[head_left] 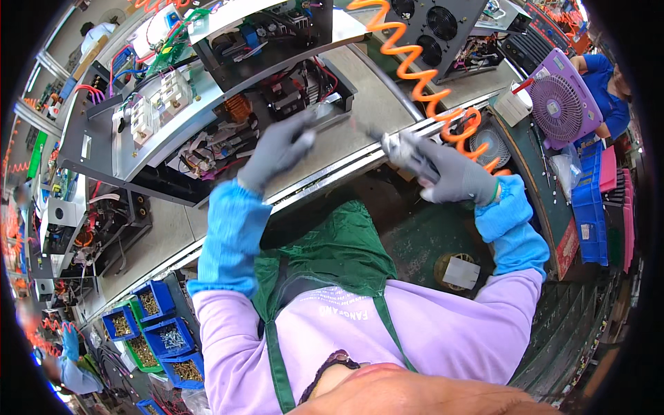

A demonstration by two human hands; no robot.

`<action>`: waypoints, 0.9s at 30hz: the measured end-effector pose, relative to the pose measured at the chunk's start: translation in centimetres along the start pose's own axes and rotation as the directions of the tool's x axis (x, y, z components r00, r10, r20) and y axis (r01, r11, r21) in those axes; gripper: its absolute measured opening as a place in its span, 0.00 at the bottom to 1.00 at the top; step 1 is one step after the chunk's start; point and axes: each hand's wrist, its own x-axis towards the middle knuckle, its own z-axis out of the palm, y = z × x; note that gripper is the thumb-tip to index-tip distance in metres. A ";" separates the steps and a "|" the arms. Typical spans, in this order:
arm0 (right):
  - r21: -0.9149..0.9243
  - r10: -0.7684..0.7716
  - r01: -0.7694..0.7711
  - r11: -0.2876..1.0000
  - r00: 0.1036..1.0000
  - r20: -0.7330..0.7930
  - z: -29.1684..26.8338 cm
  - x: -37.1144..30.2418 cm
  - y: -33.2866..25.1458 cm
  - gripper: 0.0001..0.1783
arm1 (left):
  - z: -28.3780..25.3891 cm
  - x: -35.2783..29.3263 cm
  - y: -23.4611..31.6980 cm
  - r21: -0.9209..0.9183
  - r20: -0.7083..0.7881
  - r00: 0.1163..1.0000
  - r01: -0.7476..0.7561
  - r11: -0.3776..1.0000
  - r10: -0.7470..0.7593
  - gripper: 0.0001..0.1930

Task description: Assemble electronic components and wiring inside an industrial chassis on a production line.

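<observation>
A dark and silver metal hand tool is held over the near edge of the bench, with its blurred tip pointed toward the left hand. It is gripped by the right hand, in a grey glove, with the fingers wrapped around it. Right by that hand, a springy orange plastic hose is seen, but where it is joined cannot be told. The left hand, also in a grey glove, is held up at the near edge of a big open grey metal case. Its thumb is a bit apart from its fingers, but they are blurred, so whether a small thing is pinched there cannot be told. Inside the case, a round copper-coloured coil, a boxy black part and many wires have been put in. Two rows of white blocks are set on its pale metal panel. The case seems to be partly built: lots of parts are in, but its insides are not covered. Which bits are left to be fixed cannot be seen. Behind it, another open case is placed. Farther out, small blue plastic bins are filled with metal bits, and a purple plastic fan is stood at the right.
</observation>
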 end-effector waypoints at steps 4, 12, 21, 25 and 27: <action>-0.542 0.391 -0.169 0.823 0.862 0.324 0.6 0.7 5.6 0.40 | 3.7 -9.1 -4.9 -0.262 0.193 0.891 0.450 0.854 -0.410 0.23; -0.904 0.548 -0.157 0.396 0.831 0.096 1.9 10.5 18.7 0.18 | 6.4 -12.3 -6.6 -0.346 0.203 0.788 0.612 0.711 -0.581 0.20; -0.646 0.248 -0.278 0.710 0.959 -0.140 0.7 15.4 16.3 0.25 | 5.0 -12.0 -8.8 -0.264 -0.449 0.745 0.417 0.870 -0.494 0.19; 0.728 0.178 0.356 0.586 0.820 -0.544 -3.4 19.7 1.5 0.27 | -1.2 -8.2 -5.4 -0.508 -0.782 0.345 0.128 0.852 -0.519 0.08; 0.689 0.079 0.371 0.622 0.847 -0.526 -4.2 21.7 -1.0 0.25 | -2.4 -7.1 -5.0 -0.747 -0.632 0.387 -0.078 0.660 -0.671 0.07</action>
